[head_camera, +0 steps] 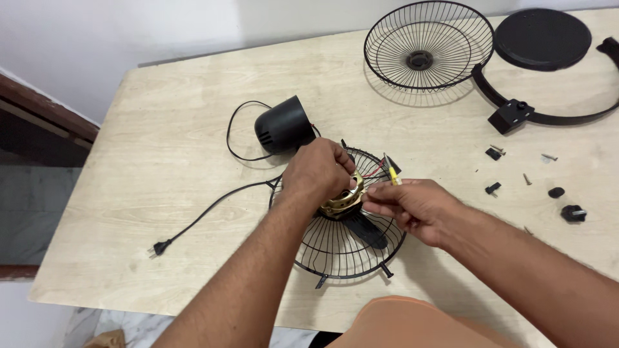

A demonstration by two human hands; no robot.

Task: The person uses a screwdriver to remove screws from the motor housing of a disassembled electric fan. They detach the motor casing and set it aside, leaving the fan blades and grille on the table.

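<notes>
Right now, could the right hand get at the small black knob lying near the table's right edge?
Probably yes: the right hand sits left of the small black knob, with bare light wooden table between; though its fingers pinch a yellow-handled tool.

No packages, labels, signs or screens show anywhere in this view.

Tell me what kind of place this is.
Probably a home repair spot, not a workshop: a plain wooden table against a white wall, a dismantled fan's wire guard, loose screws, and both hands on its brass-coloured motor.
</notes>
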